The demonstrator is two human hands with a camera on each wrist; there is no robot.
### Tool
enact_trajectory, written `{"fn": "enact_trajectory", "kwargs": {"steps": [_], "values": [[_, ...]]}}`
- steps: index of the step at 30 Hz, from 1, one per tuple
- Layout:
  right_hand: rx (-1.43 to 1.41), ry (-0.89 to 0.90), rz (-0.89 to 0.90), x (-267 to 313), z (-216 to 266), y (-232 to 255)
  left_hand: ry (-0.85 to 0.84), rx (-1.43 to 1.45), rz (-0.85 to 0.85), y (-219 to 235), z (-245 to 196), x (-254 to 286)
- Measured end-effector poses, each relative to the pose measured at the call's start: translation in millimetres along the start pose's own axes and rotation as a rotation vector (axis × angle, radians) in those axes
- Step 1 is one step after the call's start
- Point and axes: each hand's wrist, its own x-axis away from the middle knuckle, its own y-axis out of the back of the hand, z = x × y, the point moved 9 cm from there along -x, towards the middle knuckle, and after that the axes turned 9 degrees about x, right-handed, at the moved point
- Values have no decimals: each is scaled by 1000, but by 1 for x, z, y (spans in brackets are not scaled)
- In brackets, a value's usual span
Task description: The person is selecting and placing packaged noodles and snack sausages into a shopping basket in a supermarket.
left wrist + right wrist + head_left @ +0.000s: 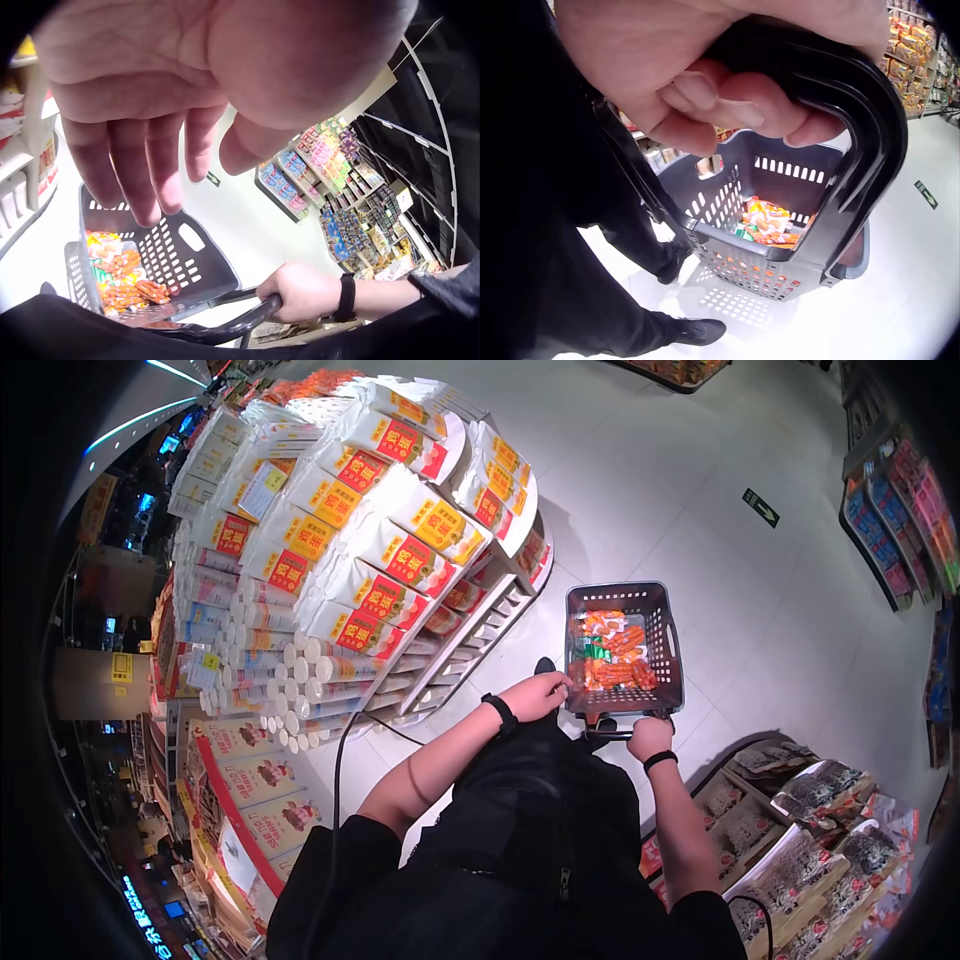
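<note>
My right hand (652,740) grips the black handle (874,142) of a dark grey shopping basket (660,600), its fingers curled round the bar in the right wrist view. Inside the basket lie orange-red snack packs (622,672) and a green-and-white pack (597,650). Near the basket's left side hangs my left hand (540,696), holding nothing. In the left wrist view its fingers (161,165) are loosely bent and spread above the basket, palm bare.
A display (330,530) of white, yellow and red packs stands at the left. Lower right, a shelf holds brown-and-white bags (790,880). Farther right is a rack of blue and pink packs (880,530). Pale tiled floor (660,500) with a green arrow sign (760,508) stretches ahead.
</note>
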Motion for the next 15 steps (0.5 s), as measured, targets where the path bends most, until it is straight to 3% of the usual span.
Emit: {"fn": "enact_trajectory", "kwargs": {"steps": [3, 8, 9, 13, 15], "values": [[-34, -68, 66, -4, 23, 10, -122, -42, 61, -19, 14, -34], [-119, -177, 87, -36, 45, 40, 25, -395, 326, -74, 76, -72], [-134, -185, 84, -44, 54, 46, 69, -420, 313, -87, 96, -76], [-126, -175, 103, -74, 90, 82, 193, -555, 186, -78, 102, -82], [-72, -203, 161, -93, 87, 72, -62, -576, -103, -56, 88, -92]]}}
